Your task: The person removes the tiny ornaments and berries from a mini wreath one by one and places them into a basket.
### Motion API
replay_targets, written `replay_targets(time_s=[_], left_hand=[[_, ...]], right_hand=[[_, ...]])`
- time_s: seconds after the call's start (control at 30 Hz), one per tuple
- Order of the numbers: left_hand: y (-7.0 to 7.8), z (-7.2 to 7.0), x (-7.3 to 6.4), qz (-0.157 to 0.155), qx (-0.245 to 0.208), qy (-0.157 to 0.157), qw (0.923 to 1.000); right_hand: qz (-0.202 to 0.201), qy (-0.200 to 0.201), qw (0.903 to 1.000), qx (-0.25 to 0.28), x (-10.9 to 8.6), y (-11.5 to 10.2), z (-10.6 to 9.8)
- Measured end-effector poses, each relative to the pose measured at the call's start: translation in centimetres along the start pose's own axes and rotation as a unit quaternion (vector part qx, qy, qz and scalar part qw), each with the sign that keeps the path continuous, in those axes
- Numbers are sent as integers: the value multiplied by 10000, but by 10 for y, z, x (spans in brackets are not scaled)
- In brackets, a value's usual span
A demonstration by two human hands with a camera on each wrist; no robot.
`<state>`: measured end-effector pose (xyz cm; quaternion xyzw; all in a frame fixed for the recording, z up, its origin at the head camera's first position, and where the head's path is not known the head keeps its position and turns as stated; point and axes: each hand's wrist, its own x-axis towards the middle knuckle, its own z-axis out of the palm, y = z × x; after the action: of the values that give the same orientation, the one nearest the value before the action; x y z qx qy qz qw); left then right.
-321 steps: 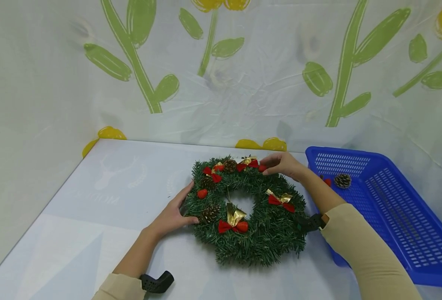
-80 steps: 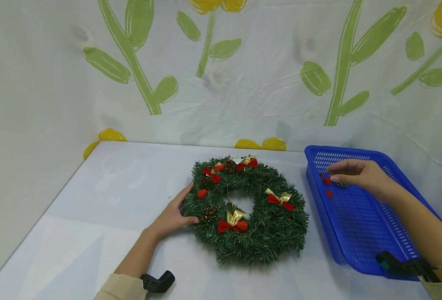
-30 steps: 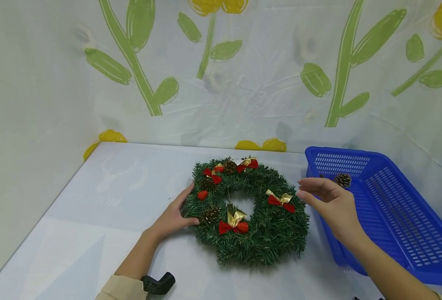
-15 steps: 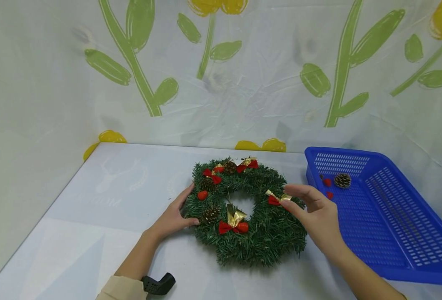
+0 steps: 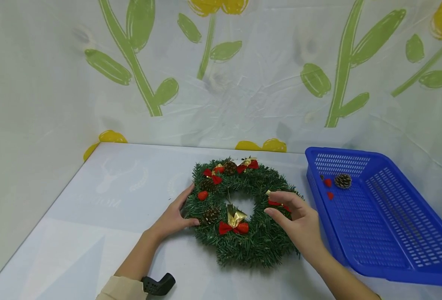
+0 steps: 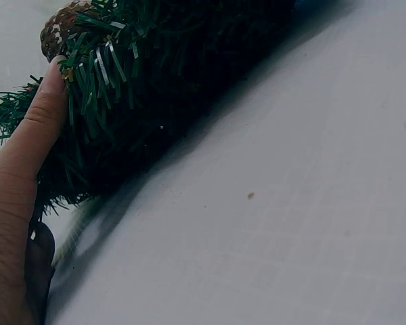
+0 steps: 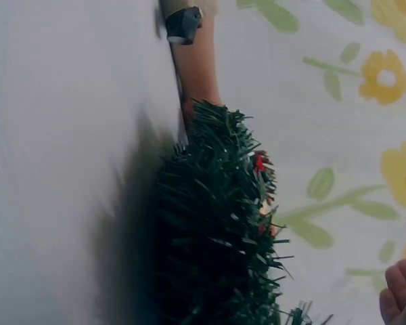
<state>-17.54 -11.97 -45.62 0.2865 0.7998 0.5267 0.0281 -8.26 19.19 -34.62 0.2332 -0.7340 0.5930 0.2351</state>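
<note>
A green artificial Christmas wreath [image 5: 260, 246] lies on the table, trimmed with red-and-gold bows [image 5: 234, 223], pine cones [image 5: 211, 214] and small red berry-like ornaments [image 5: 203, 195]. My left hand [image 5: 173, 216] grips its left side, thumb on top near a pine cone; the left wrist view shows the thumb [image 6: 44, 118] pressed into the needles. My right hand [image 5: 299, 221] hovers over the wreath's right side, thumb and fingers parted with nothing visible between them. It partly hides the right bow [image 5: 275, 203]. In the right wrist view only some fingertips [image 7: 400, 291] show.
To the right of the wreath stands a blue plastic basket [image 5: 359, 266]. Inside lie a pine cone [image 5: 343, 181] and red ornaments [image 5: 328, 182]. White sheets printed with flowers [image 5: 258, 83] rise behind the white table [image 5: 74, 216].
The red ornament at the wreath's upper right is gone, and another red one lies in the basket. My right hand has come from the basket to the right bow; my left hand stays put.
</note>
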Motion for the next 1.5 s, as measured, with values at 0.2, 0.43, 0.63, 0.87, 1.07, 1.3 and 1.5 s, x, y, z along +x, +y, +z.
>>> replay_targets(time_s=[0.2, 0.43, 0.63, 0.87, 1.07, 1.3, 1.5], left_hand=[[0, -1, -1, -95, -17, -17, 10000], [-1, -3, -3, -110, 49, 17, 9999], [1, -5, -4, -107, 69, 61, 9999], [2, -6, -3, -136, -42, 39, 9999], [1, -5, -2, -116, -48, 32, 9999], [0, -3, -1, -61, -122, -2, 9999], [0, -1, 0, -149, -57, -39, 9999]], right_hand=[[-111, -202, 9994, -275, -5, 8, 9], [135, -406, 9984, -363, -9, 15, 19], [198, -680, 9972, -228, -12, 22, 27], [227, -774, 9954, -519, -15, 29, 30], [469, -884, 9928, -660, -19, 35, 31], [946, -1186, 9841, -928, -25, 39, 29], [1262, -1436, 9735, -1255, -29, 42, 29]])
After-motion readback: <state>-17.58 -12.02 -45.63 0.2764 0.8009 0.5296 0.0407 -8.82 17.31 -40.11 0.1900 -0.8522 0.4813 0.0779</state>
